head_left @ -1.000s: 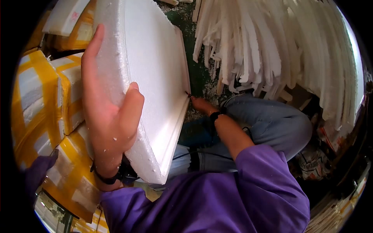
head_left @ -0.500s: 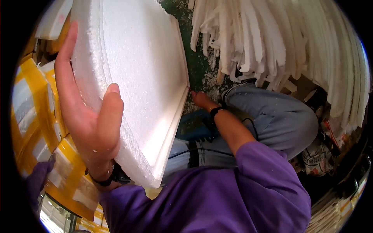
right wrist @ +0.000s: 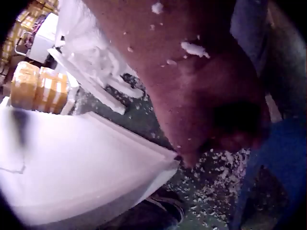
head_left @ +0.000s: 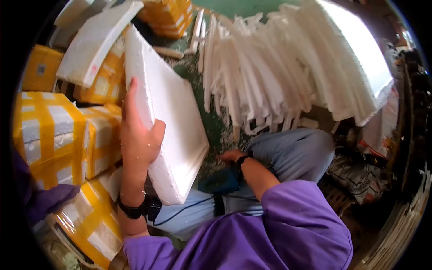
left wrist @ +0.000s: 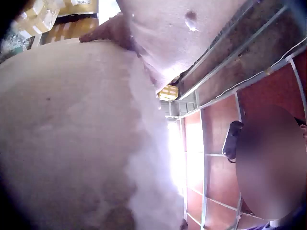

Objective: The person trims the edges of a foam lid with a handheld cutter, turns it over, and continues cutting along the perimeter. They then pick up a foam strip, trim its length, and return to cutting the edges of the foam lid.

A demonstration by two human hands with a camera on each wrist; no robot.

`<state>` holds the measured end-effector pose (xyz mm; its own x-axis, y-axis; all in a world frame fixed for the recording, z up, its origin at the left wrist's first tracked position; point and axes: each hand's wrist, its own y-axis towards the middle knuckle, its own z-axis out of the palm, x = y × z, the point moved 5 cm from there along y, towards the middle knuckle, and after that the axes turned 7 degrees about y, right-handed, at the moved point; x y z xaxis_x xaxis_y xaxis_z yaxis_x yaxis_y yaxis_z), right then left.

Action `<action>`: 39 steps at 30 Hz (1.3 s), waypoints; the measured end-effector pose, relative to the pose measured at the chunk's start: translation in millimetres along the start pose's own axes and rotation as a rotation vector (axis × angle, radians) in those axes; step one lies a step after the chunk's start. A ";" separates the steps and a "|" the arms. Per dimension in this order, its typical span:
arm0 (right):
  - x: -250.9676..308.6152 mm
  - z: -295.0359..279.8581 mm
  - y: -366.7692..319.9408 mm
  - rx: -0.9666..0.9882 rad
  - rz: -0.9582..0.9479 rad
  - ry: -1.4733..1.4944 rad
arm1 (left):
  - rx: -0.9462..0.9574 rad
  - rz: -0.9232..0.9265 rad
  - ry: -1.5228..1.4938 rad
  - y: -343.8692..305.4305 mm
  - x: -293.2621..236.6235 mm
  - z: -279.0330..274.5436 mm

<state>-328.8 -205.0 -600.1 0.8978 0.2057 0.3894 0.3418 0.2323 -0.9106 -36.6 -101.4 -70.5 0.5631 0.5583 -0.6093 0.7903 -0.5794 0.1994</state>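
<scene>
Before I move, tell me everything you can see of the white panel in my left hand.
The white panel looks like foam: a broad slab with a thick side, a stepped border and specks on its surface. It is held up on edge, leaning, between the taped boxes and the cut white strips. Your left hand grips its near side. Your right hand is close to one corner; I can't tell whether it touches.
</scene>
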 end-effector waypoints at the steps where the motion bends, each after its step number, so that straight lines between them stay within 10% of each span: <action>1: -12.2 -7.5 9.4 -0.103 -0.016 -0.133 | 0.001 -0.003 0.010 1.0 -4.1 2.0; 5: 3.3 -55.8 21.1 -0.274 0.249 -0.221 | 0.017 -0.021 0.004 4.2 -11.0 4.3; 11: 172.6 -107.4 -156.1 -0.620 -0.307 0.099 | -0.064 0.062 -0.285 23.8 13.3 -42.6; 19: 245.5 -194.7 -355.6 -0.994 -0.430 -0.058 | -0.221 -0.030 -0.331 25.7 46.3 -107.6; 27: 218.0 -263.1 -343.9 -1.144 -0.675 -0.113 | -0.296 -0.119 -0.553 4.9 34.1 -117.1; 31: 221.2 -269.4 -335.5 -1.132 -0.719 -0.038 | -0.414 0.237 -0.336 -0.1 12.1 -159.8; 39: 250.0 -271.7 -348.6 -1.115 -0.778 0.166 | -0.746 0.001 -0.125 -32.5 43.2 -175.4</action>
<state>-148.0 -492.9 -222.9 0.3685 0.2414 0.8978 0.7379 -0.6634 -0.1244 4.4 45.7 31.3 0.5676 0.4603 -0.6826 0.7688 0.0004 0.6395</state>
